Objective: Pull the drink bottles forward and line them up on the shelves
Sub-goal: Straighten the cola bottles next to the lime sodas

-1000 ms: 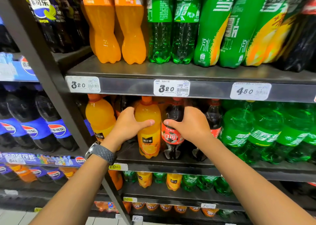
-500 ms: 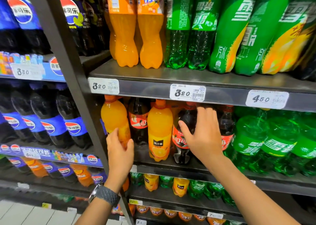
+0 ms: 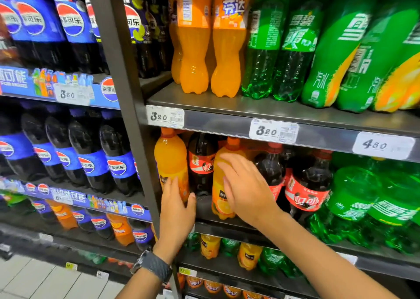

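Observation:
On the middle shelf [image 3: 229, 231] stand an orange bottle [image 3: 169, 155] at the far left, a cola bottle [image 3: 201, 162] set further back, and a second orange bottle [image 3: 219, 198]. Right of these are more cola bottles [image 3: 306, 192] and green bottles [image 3: 354, 196]. My left hand [image 3: 177, 210] lies against the lower front of the far-left orange bottle, fingers up and thumb out to the right. My right hand [image 3: 246, 185] rests flat on the second orange bottle with fingers spread. Neither hand wraps around a bottle.
A dark upright post [image 3: 127, 117] separates this bay from the blue-labelled cola bottles [image 3: 118, 162] on the left. The upper shelf [image 3: 227, 122] carries orange and green bottles and price tags. Smaller bottles fill the lower shelf [image 3: 227, 267]. Tiled floor shows at bottom left.
My left hand let go of the second orange bottle and moved to the far-left one. My right hand left the cola bottle and moved onto the second orange bottle. The view shifted left.

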